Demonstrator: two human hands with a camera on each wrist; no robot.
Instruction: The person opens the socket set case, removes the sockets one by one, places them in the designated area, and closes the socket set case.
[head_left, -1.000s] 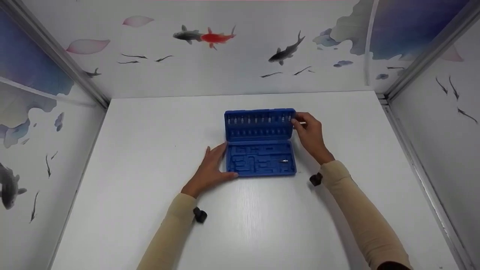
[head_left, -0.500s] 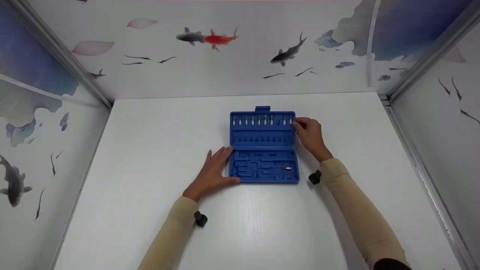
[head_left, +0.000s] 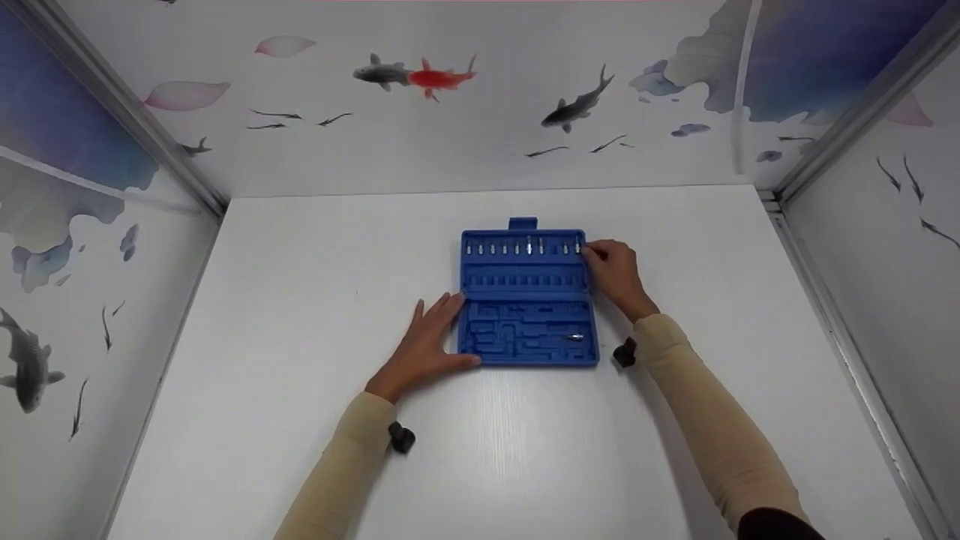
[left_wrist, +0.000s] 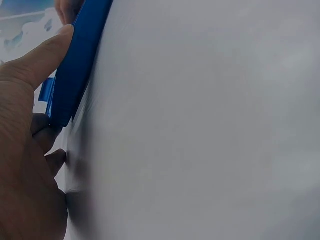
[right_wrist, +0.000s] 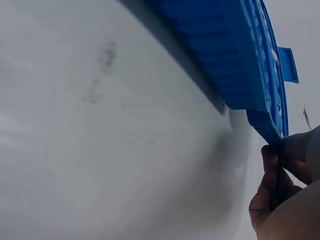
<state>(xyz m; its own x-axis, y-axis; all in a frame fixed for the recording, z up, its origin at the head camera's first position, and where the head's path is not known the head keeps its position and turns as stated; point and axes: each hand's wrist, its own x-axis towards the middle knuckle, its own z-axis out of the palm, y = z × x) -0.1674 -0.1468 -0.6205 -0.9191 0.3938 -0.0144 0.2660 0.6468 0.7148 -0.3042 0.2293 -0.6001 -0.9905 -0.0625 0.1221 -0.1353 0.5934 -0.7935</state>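
A blue plastic screwdriver bit case [head_left: 487,356] lies unfolded on the table, its lid [head_left: 525,260] tilted back on the far side. Several short metal bits [head_left: 529,245] stand in a row in the lid, with one slot bare. One metal piece [head_left: 574,337] lies in the base; the other moulded hollows hold nothing. My left hand [head_left: 424,345] grips the base's left end, thumb at the front wall and fingertips by the hinge corner. My right hand [head_left: 616,274] pinches the lid's right edge near its far corner, and the right wrist view shows the lid [right_wrist: 267,125] raised above the table.
The white table [head_left: 315,255] reaches to a back wall [head_left: 480,150] printed with fish. Similar panels stand at left and right, joined by metal rails [head_left: 817,300]. A latch tab [head_left: 523,223] sticks out from the lid's far edge.
The lid has swung back and down from a steeper angle, with my right hand following it on its edge. My left hand and the base shifted slightly toward me, then stayed still.
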